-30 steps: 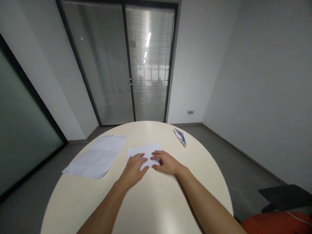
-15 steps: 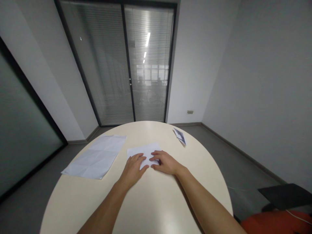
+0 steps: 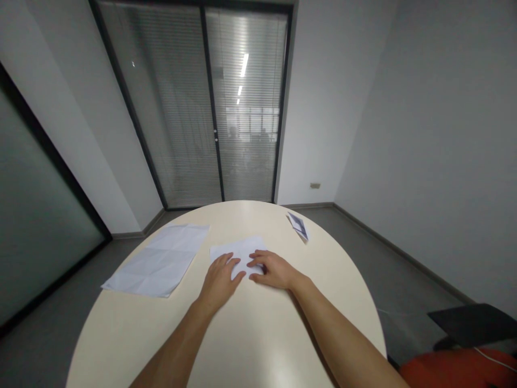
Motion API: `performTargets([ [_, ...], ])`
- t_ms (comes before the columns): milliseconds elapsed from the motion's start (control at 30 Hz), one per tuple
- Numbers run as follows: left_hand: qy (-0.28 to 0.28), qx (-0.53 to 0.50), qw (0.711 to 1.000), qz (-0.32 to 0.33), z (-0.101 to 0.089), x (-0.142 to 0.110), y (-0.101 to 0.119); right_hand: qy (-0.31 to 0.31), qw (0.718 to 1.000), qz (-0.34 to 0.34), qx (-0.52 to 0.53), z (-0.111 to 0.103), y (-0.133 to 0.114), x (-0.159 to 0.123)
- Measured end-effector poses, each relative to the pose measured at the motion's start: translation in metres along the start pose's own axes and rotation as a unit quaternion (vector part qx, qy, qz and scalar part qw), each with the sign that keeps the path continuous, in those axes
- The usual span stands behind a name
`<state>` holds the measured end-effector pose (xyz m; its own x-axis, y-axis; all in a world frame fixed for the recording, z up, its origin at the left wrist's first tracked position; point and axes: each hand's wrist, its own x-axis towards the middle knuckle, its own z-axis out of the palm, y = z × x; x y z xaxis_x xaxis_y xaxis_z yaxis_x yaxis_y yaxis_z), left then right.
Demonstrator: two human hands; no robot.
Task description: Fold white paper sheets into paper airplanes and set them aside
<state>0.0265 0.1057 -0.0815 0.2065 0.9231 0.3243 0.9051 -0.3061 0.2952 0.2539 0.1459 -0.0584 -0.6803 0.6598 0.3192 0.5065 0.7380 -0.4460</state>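
A folded white sheet of paper (image 3: 238, 249) lies on the round cream table (image 3: 250, 328), near its middle. My left hand (image 3: 220, 280) lies flat on the sheet's near left part with its fingers stretched out. My right hand (image 3: 272, 269) rests on the near right part, fingers extended and pressing down on the paper. The fingertips of both hands almost meet over the sheet. Neither hand grips anything.
A larger creased white sheet (image 3: 159, 260) lies flat at the table's left. A small folded paper piece (image 3: 299, 225) sits near the far right edge. Glass doors with blinds (image 3: 210, 108) stand behind. A dark object (image 3: 472, 323) and something orange (image 3: 456, 369) are at the lower right.
Both hands have shifted only slightly on the folded sheet; the left hand's fingers slid a little toward me. The papers stay where they were.
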Motion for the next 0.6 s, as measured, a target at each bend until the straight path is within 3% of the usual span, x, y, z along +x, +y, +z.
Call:
performTargets([
  [300,0.003,0.008,1.0,0.001,0.004,-0.001,-0.003,-0.014,1.0,0.013,0.007,-0.003,-0.003,0.001],
  [600,-0.06,-0.029,0.997,0.023,-0.008,-0.006,-0.009,-0.007,1.0,0.005,0.001,-0.003,-0.003,0.0],
])
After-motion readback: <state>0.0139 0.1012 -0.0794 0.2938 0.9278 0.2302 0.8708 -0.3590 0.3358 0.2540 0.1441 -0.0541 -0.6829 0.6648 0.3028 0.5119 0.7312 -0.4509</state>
